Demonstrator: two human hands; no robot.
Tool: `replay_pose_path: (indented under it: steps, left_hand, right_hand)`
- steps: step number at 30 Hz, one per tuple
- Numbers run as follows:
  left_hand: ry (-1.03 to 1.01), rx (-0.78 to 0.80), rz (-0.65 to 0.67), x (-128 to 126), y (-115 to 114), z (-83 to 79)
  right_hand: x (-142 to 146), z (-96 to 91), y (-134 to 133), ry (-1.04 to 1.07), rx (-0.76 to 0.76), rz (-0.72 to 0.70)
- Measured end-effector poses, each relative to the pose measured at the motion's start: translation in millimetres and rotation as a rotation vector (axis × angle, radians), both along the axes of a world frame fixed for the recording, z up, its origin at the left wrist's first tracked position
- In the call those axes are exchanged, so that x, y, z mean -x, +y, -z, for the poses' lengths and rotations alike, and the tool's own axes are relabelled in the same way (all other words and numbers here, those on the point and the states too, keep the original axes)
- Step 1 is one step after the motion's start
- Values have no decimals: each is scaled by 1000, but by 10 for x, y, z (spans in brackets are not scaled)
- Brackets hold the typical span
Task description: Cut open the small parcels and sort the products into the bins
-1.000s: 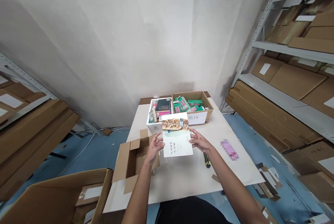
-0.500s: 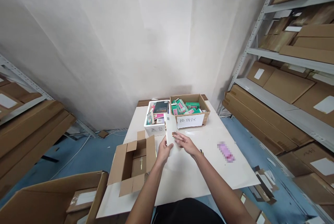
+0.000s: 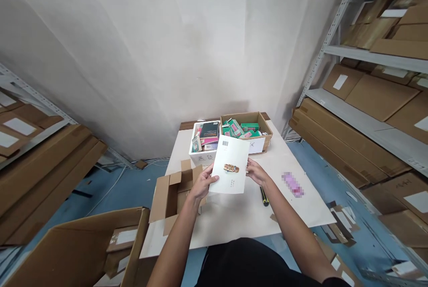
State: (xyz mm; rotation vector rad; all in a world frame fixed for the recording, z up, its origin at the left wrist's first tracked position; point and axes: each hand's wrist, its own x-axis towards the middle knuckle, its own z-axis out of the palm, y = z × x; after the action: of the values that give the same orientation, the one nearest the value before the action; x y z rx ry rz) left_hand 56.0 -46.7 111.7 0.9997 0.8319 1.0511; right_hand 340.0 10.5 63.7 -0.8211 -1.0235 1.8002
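Between my hands is a white book (image 3: 230,151), its back cover toward me. The cover shows a barcode at the upper left and a small brown-and-orange picture in the middle. My left hand (image 3: 201,183) grips the left edge, thumb on the cover. At the right edge, my right hand (image 3: 257,172) is closed on the book, some fingertips hidden behind it. An open cardboard box (image 3: 161,198) stands below and left of my left hand, its flaps spread. A black-and-yellow utility knife (image 3: 264,197) lies on the table near my right forearm.
At the back of the white table (image 3: 230,224) stand a white bin (image 3: 204,157) of books and small packages and a cardboard box (image 3: 266,141) of green packs. A blurred pink item (image 3: 293,184) lies right. A large carton (image 3: 67,242) and loaded shelves (image 3: 361,108) flank the table.
The book has turned from nearly edge-on to flat facing me, showing its cover. My right hand has moved from the cover to the right edge. The view has shifted slightly.
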Motion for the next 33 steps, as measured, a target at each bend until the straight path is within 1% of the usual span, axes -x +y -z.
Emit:
replay_pose_path:
  steps: [3,5,6,8,10,11,14,16,18,21,23,24,25,27,28,29,31,33]
  left_hand:
    - [-13,-20,-101,-65,-31,6]
    - [-5,-48,-153,-69,-41,-29]
    - [13,-58,-154,-52,-39,-56]
    - [74,-64,-117,14,-16,-107]
    - [135,-53,-82,91,31,-135]
    - [155,-47,-86,124,61,-135]
    - [179,-50,-175,169,150,-76]
    - [189,-64,-241,167,195,-16]
    - [205,-71,-277,159,225,32]
    - [314,-107,-365,134,243,52]
    - [424,-148,-439,63,248,35]
    - [456,-152,-442,-2,249,25]
    - [460,-139,-414,-89,249,16]
    - [402,-102,-316,-312,241,9]
    - [366,-101,-291,-432,232,13]
    - [339,-115,-296,-543,219,23]
    - [317,-164,-367,-701,185,55]
    - [306,-195,-441,-733,151,95]
  right_hand:
    - [1,-4,-64,3,20,-55]
    - [-9,-34,-75,-30,10,-65]
    - [-20,-63,-69,-47,-4,-51]
    - [-57,-142,-40,-70,-47,-21]
    - [-104,-230,-3,-84,-89,-19]
    - [-124,-267,13,-87,-104,-25]
    - [-148,-321,27,-64,-135,-32]
    - [-138,-310,14,-28,-128,-36]
    - [-132,-288,-3,1,-96,-42]
    - [-146,-295,-13,2,-83,-29]
    - [-134,-331,-17,-20,-125,-6]
    - [-104,-351,-23,-36,-154,2]
    - [-54,-366,-36,-53,-187,7]
    - [108,-368,-83,-100,-268,2]
    - [210,-352,-117,-136,-311,-4]
    - [315,-325,-153,-178,-355,-8]
    - [500,-249,-226,-254,-419,-3]
    - [607,-169,-275,-278,-449,-28]
